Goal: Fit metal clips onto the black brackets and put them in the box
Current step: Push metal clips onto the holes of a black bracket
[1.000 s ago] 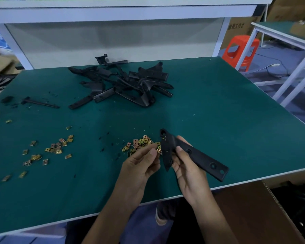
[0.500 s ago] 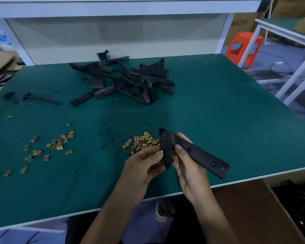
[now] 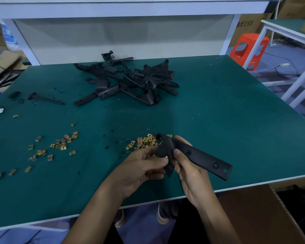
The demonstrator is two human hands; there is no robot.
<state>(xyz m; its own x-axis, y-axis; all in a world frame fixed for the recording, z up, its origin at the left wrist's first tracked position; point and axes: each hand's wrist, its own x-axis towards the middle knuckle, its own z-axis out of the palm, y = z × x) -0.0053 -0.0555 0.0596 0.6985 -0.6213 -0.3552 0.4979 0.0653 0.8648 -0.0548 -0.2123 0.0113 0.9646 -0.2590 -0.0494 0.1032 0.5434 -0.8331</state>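
Compared with a second ago, the left hand (image 3: 141, 167) has been drawn in against the black bracket (image 3: 201, 156). Its fingers (image 3: 149, 152) are now clenched at the bracket's broad end, where a small brassy glint, taken to be a metal clip (image 3: 166, 157), is pinched between thumb and bracket edge. The bracket itself has hardly been shifted. It is held just above the near edge of the table (image 3: 218, 111) by the right hand (image 3: 190, 175), with the thumb laid on its front face, the other fingers wrapped behind, and its long arm pointing down to the right.

From this it is judged that the clip is being pressed onto its seat. Whether it is fully seated cannot be told, since the spot is partly covered by the thumb. The bracket has not yet been put in the box.

A loose pile of clips (image 3: 144, 142) lies on the table just behind the hands, and further scattered clips (image 3: 60, 145) are spread well to the left. A heap of unfitted brackets (image 3: 130, 81) is stacked at the far side, so much of the job is judged to remain. An open cardboard box (image 3: 253, 217) is seen below the table's near right corner. Nothing is seen between the held bracket and that box, though the table edge must be cleared by the long arm.
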